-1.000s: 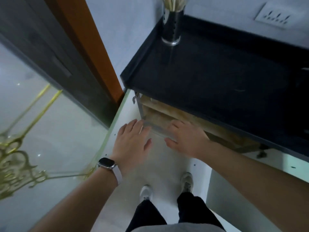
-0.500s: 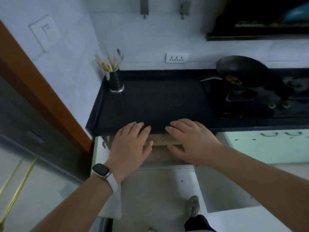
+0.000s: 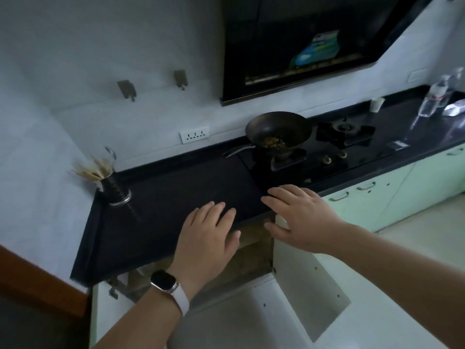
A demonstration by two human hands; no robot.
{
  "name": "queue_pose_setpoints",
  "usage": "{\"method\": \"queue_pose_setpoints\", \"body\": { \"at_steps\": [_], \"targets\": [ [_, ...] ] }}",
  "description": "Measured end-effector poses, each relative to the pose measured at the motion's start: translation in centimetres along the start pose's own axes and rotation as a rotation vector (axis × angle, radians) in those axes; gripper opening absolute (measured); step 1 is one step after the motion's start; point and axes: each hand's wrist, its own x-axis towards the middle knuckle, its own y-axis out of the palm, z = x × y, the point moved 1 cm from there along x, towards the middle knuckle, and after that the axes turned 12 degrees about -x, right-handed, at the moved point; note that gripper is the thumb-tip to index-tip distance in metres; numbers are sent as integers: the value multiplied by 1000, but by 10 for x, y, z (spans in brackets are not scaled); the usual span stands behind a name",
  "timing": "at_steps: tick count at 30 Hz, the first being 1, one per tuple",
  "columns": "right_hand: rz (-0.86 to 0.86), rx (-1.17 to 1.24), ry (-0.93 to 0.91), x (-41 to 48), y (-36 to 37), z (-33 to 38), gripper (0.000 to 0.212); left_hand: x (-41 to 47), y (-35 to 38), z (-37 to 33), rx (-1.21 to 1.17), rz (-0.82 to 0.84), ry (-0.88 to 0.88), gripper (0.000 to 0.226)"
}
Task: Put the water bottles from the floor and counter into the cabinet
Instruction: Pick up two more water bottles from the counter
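My left hand (image 3: 205, 238), with a watch on its wrist, and my right hand (image 3: 300, 216) hover flat with straight fingers over the front edge of the black counter (image 3: 176, 197), holding nothing. Below them the cabinet (image 3: 249, 263) stands with both white doors open, the right door (image 3: 309, 293) swung out; its inside is dark. Two clear water bottles (image 3: 434, 99) stand on the counter at the far right, well out of reach of either hand.
A black wok (image 3: 279, 133) with food sits on the gas stove (image 3: 344, 131). A metal chopstick holder (image 3: 114, 191) stands at the counter's left corner. A range hood hangs above. Mint-green cabinet doors (image 3: 392, 195) run to the right. A white cup (image 3: 376, 105) stands near the bottles.
My view has lifted from the floor and cabinet up to the counter and swung right, bringing the stove and bottles into sight. Both hands stayed flat and empty, rising with it.
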Motion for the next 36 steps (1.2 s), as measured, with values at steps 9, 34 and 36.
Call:
{"method": "queue_pose_setpoints", "body": {
  "at_steps": [9,34,36],
  "targets": [
    [-31,-1,183,-83,24,-178,61,121,63,-146,-9,26,175,48],
    [-15,-85,789,-311,61,-488,62,352,240,-489,-284,-7,732,47],
    [1,-101,817,-314,66,-502,61,370,257,-502,-315,-10,762,46]
  ]
}}
